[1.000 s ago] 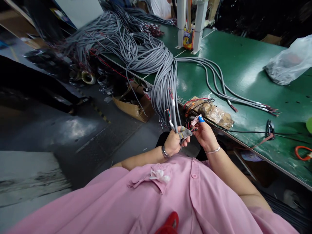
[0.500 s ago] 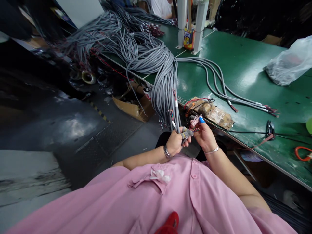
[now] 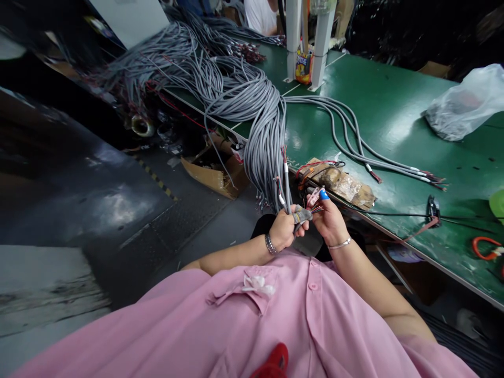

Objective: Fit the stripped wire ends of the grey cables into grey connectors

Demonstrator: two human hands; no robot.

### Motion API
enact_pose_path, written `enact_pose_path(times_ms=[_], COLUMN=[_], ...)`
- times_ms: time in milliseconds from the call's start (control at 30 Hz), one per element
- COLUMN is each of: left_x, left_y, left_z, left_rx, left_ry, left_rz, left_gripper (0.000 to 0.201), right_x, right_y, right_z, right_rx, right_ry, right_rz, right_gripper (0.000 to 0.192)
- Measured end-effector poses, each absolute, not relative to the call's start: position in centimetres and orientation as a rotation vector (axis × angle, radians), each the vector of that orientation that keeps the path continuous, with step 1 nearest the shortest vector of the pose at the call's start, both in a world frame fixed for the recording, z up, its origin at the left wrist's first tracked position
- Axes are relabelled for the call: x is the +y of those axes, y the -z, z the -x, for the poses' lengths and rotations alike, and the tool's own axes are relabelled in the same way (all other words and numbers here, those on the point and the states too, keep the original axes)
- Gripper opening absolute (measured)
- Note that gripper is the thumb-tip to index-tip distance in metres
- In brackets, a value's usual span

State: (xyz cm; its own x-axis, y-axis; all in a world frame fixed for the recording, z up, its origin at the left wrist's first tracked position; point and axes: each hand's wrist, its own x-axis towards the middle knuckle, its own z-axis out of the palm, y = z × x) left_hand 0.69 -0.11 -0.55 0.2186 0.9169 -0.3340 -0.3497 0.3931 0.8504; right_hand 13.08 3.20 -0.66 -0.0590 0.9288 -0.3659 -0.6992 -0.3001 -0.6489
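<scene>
My left hand (image 3: pixel 282 231), a grey glove piece over its thumb, is closed around the end of a grey cable (image 3: pixel 289 195). Thin coloured wires (image 3: pixel 316 209) fan out of that end towards my right hand (image 3: pixel 332 220). Its thumb wears a blue cover, and thumb and fingers pinch a small pinkish piece (image 3: pixel 314 197) whose kind I cannot make out. The two hands are close together, just off the table edge. Beside my left hand hangs a thick bundle of grey cables (image 3: pixel 258 142), with white sleeves and bared coloured ends on some of them.
On the green table (image 3: pixel 378 105) several cables (image 3: pixel 354 139) lie apart from the bundle. A taped wooden block (image 3: pixel 342 184) sits at the edge, right beyond my right hand. Further off are a plastic bag (image 3: pixel 466 105) and white posts (image 3: pixel 321 52). A cardboard box (image 3: pixel 208 173) stands below.
The view has shifted slightly, so things on the table's right appear a little further left. Both hands keep nearly the same place and the same hold.
</scene>
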Motion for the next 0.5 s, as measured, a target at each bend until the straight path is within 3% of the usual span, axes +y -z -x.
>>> enact_pose_path(times_ms=[400,500], left_x=[-1.5,-1.7], left_y=[0.0,-0.2], left_z=[0.4,0.6], left_rx=[0.920,0.911], left_ry=[-1.012,-1.032], left_rz=[-0.730,-0.707], left_gripper=[0.024,0.023], right_x=[3.2,3.3], right_y=[1.1,0.9], right_z=[-13.8,-14.1], right_rx=[-0.341,-0.364], right_ry=[-1.761,-1.771], right_rz=[0.852,0.858], right_gripper=[0.040,0.034])
